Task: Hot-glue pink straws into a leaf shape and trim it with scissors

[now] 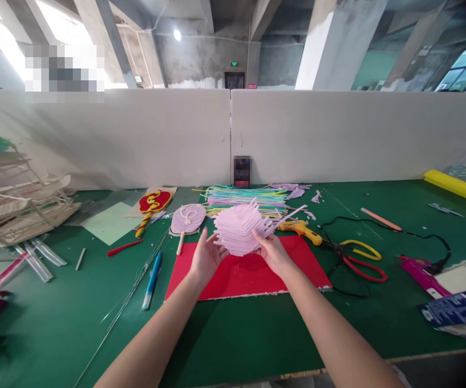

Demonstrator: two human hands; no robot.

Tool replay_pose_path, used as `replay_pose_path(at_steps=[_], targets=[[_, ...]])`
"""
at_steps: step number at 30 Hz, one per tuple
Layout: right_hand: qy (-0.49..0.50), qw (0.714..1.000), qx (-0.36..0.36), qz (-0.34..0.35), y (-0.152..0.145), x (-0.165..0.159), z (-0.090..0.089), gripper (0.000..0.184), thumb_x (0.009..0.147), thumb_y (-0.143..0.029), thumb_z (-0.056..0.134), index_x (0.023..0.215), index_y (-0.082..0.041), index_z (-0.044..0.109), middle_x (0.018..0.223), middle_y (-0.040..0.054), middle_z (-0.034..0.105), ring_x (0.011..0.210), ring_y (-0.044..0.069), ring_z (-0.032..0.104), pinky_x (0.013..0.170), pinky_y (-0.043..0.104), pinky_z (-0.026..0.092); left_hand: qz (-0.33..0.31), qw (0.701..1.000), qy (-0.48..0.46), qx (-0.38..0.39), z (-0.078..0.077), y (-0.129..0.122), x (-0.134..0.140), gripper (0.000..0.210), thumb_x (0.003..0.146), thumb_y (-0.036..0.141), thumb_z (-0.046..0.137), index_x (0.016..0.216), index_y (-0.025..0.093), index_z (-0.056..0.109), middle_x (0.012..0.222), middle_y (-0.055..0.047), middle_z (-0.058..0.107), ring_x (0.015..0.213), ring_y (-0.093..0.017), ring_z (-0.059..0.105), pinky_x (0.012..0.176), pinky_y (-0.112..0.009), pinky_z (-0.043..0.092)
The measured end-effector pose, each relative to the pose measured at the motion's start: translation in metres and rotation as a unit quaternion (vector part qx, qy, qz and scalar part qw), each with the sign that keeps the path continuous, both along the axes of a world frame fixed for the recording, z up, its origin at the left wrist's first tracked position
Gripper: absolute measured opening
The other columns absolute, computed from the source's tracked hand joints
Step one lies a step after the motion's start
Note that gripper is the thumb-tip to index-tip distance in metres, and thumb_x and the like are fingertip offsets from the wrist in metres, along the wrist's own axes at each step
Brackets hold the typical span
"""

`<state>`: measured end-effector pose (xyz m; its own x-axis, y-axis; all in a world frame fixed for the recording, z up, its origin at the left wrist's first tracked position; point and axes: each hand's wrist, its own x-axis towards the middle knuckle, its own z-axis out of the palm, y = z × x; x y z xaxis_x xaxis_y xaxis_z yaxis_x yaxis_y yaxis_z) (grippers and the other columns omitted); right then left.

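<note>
Both hands hold up a lilac piece [239, 231] built of pipe cleaners laid side by side, with uneven stem ends sticking out. My left hand [207, 260] grips its lower left edge. At the right edge, my right hand [272, 252] pinches it with the thumb on the front, beside a few longer loose stems. Below lies a red sheet [253, 275] with a frayed front edge. Behind the piece is a bundle of coloured pipe cleaners [245, 195]. Left of it rests a lilac round fan shape [188, 218] with a short handle.
Right of the sheet lie a yellow glue gun [303, 231] and scissors [364, 264] with red and yellow handles, among a black cable. A blue pen [152, 281], thin wires [130, 293] and a red-yellow ornament [154, 203] lie left. A white partition [338, 134] closes the back.
</note>
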<state>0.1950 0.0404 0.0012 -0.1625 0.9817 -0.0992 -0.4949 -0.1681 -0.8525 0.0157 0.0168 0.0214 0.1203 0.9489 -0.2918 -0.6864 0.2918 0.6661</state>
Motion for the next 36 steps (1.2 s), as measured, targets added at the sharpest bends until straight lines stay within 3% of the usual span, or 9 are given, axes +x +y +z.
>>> replay_pose_path(at_steps=[3,7,11,15,22,26,31,33,36], targets=[[0.008,1.000,0.008,-0.022,0.002,0.001,-0.001,0.043,0.058,-0.043,0.084,0.089,-0.019,0.066,0.082,0.0021,0.074,0.072,0.018,0.069,0.059,0.028,0.055,-0.021,0.999,-0.003,0.029,0.000,-0.002,0.002,0.044,0.093,0.051,0.041,0.081,0.016,0.064,0.075,-0.005,0.071,0.068,-0.015,0.068,0.067,-0.026,0.054],[0.011,0.999,0.016,-0.033,0.003,0.001,-0.004,0.044,0.059,-0.043,0.083,0.092,-0.020,0.066,0.086,0.0012,0.074,0.074,0.018,0.069,0.059,0.028,0.055,-0.040,0.997,0.019,0.067,-0.005,-0.005,0.007,0.032,0.084,0.042,0.062,0.096,0.013,0.069,0.097,-0.010,0.073,0.088,-0.021,0.069,0.079,-0.031,0.053],[-0.003,1.000,0.021,-0.011,-0.001,-0.004,-0.005,0.042,0.060,-0.045,0.082,0.088,-0.018,0.067,0.081,0.0022,0.073,0.072,0.020,0.069,0.058,0.030,0.055,-0.014,0.995,0.042,0.094,-0.015,-0.004,0.012,0.027,0.071,0.028,0.079,0.091,0.013,0.071,0.097,-0.009,0.074,0.099,-0.024,0.067,0.088,-0.032,0.050],[-0.023,0.999,0.028,0.015,-0.005,-0.009,-0.004,0.043,0.060,-0.047,0.081,0.087,-0.018,0.067,0.082,0.0039,0.073,0.074,0.022,0.069,0.059,0.033,0.056,0.017,0.993,0.046,0.103,-0.016,-0.004,0.014,0.035,0.064,0.029,0.084,0.093,0.014,0.072,0.101,-0.009,0.074,0.104,-0.026,0.066,0.093,-0.034,0.049],[-0.103,0.992,0.061,0.041,-0.008,-0.011,-0.007,0.052,0.059,-0.056,0.078,0.093,-0.019,0.067,0.090,0.0056,0.073,0.082,0.024,0.069,0.067,0.038,0.058,0.029,0.995,0.041,0.082,-0.013,-0.006,0.014,0.030,0.069,0.025,0.080,0.096,0.013,0.072,0.103,-0.010,0.075,0.108,-0.028,0.065,0.100,-0.039,0.047],[-0.205,0.973,0.087,0.066,-0.016,0.008,0.001,0.059,0.057,-0.058,0.078,0.100,-0.019,0.068,0.099,0.0076,0.073,0.092,0.027,0.068,0.073,0.040,0.058,0.028,0.998,0.030,0.057,-0.014,-0.006,0.013,0.024,0.076,0.020,0.074,0.098,0.013,0.070,0.102,-0.010,0.075,0.110,-0.028,0.065,0.101,-0.040,0.047],[-0.427,0.900,0.083,0.019,-0.017,0.098,0.024,0.049,0.080,-0.055,0.056,0.113,-0.019,0.065,0.108,0.0106,0.071,0.094,0.027,0.068,0.073,0.037,0.056,0.028,0.999,0.011,0.036,-0.015,-0.007,0.015,0.022,0.083,0.016,0.065,0.104,0.013,0.067,0.106,-0.009,0.074,0.109,-0.026,0.065,0.100,-0.040,0.049],[-0.538,0.840,0.061,-0.022,-0.012,0.148,0.031,0.044,0.085,-0.048,0.049,0.113,-0.019,0.065,0.108,0.0119,0.070,0.094,0.027,0.068,0.074,0.038,0.055,0.026,0.999,0.001,0.032,-0.015,-0.007,0.016,0.023,0.084,0.016,0.064,0.107,0.013,0.066,0.108,-0.010,0.073,0.111,-0.026,0.064,0.101,-0.040,0.049],[-0.700,0.712,0.009,-0.057,-0.004,0.214,0.033,0.036,0.078,-0.034,0.060,0.108,-0.016,0.068,0.102,0.0172,0.070,0.098,0.035,0.065,0.077,0.044,0.052,0.026,0.999,-0.013,0.028,-0.016,-0.006,0.017,0.026,0.084,0.016,0.064,0.109,0.012,0.066,0.111,-0.012,0.072,0.113,-0.027,0.063,0.103,-0.040,0.048]])
